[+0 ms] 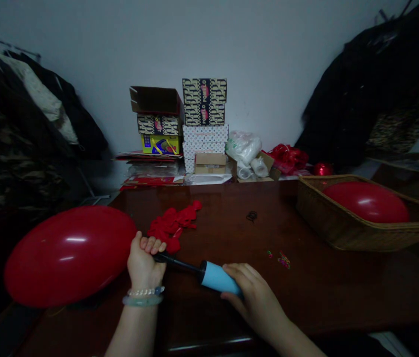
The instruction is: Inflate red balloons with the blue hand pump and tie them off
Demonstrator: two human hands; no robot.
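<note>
A large inflated red balloon (71,253) stretches out to the left of my left hand (143,259). That hand is closed around the balloon's neck at the black end of a hand pump (218,277); where neck and pump meet is hidden in my fist. My right hand (256,295) wraps the light-blue barrel of the pump, with a black shaft showing between the two hands. Just beyond my left hand, a pile of flat red balloons (172,223) lies on the dark wooden table (224,238).
A woven basket (346,237) at the right holds another red balloon (367,201). Small colourful bands (284,260) and a dark loop (251,216) lie on the table. Stacked boxes (205,141) and plastic bags (244,148) line the back; clothes hang on both sides.
</note>
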